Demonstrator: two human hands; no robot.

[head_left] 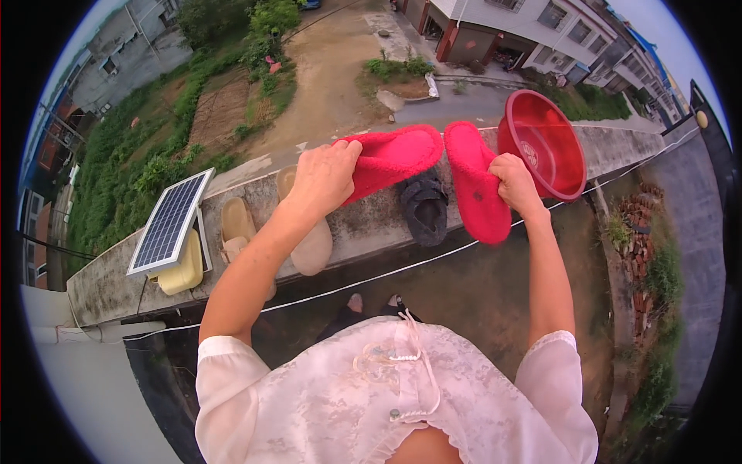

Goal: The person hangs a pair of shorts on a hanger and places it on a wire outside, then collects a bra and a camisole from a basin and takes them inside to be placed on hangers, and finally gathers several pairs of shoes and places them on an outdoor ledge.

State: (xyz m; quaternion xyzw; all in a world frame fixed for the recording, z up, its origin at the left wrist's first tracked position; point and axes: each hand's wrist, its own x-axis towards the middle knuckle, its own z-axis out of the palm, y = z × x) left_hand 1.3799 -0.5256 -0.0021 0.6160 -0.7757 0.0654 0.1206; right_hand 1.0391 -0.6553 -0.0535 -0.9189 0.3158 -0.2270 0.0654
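Observation:
Two fuzzy red slippers are held up over a concrete parapet (355, 240). My left hand (325, 176) is closed on one red slipper (398, 161), which lies sideways with its sole end toward the middle. My right hand (513, 184) grips the other red slipper (475, 185), tilted with one end toward me. Beneath and between them a dark shoe (427, 213) rests on the ledge. Left of it are a beige slipper (313, 249), partly hidden by my left forearm, and a tan sandal (236, 220).
A red plastic basin (545, 147) leans tilted on the parapet at the right. A solar panel (171, 222) with a yellow housing (182, 271) stands at the left. A white cable (371, 280) runs along the near side. Beyond lie a dirt road (325, 77), greenery and houses.

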